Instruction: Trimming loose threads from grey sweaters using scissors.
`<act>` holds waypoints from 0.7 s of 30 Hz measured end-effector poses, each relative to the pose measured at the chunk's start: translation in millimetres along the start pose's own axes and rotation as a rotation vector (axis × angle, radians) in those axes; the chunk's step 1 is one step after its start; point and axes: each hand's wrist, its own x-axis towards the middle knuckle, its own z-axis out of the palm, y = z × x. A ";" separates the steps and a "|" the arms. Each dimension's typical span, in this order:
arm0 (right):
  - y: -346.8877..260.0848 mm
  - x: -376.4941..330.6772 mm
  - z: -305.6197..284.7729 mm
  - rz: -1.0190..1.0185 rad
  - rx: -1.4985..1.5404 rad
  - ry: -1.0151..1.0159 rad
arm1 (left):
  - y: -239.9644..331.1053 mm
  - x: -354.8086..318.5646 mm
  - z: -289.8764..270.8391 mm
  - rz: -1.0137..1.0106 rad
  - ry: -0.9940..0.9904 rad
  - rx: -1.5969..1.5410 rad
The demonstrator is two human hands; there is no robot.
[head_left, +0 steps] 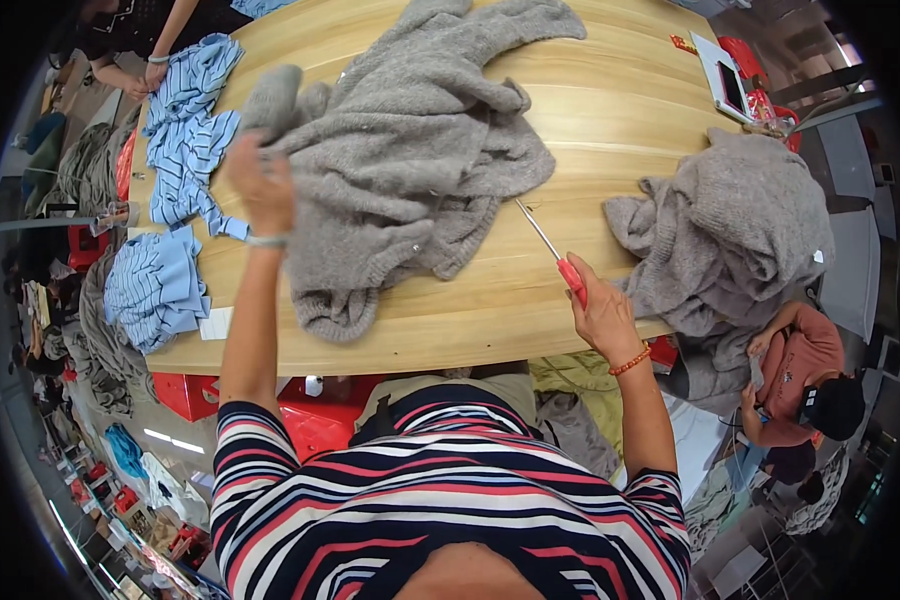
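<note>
A grey knit sweater [400, 150] lies spread and rumpled across the middle of the table. At its left edge is my left hand [262, 190], smeared by motion; whether its fingers grip the knit cannot be made out. My right hand [602, 312] is closed around the red handle of a thin metal-shafted tool [573, 276]. The shaft points up and left, its tip just off the sweater's lower right edge, near a small dark thread bit [531, 208] on the wood.
The wooden table [450, 330] curves around. A second grey knit pile [730, 230] sits right; blue striped garments [185, 130] lie left, near another person's hands [145, 80]. A phone [731, 88] rests at the far right. Another person [805, 375] sits at the lower right.
</note>
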 end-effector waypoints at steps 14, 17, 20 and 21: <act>-61.8 28.5 -2.3 -0.182 -0.081 -0.365 | 90.1 -107.8 70.2 0.489 -0.952 -0.184; -63.6 49.7 -8.0 -0.136 -0.105 -0.301 | 85.7 -116.8 69.7 0.437 -0.973 -0.224; -64.6 59.3 -1.3 -0.216 -0.150 -0.325 | 88.1 -118.6 71.2 0.417 -0.979 -0.243; -65.0 57.6 -0.9 -0.220 -0.151 -0.322 | 89.5 -118.8 71.3 0.416 -0.976 -0.240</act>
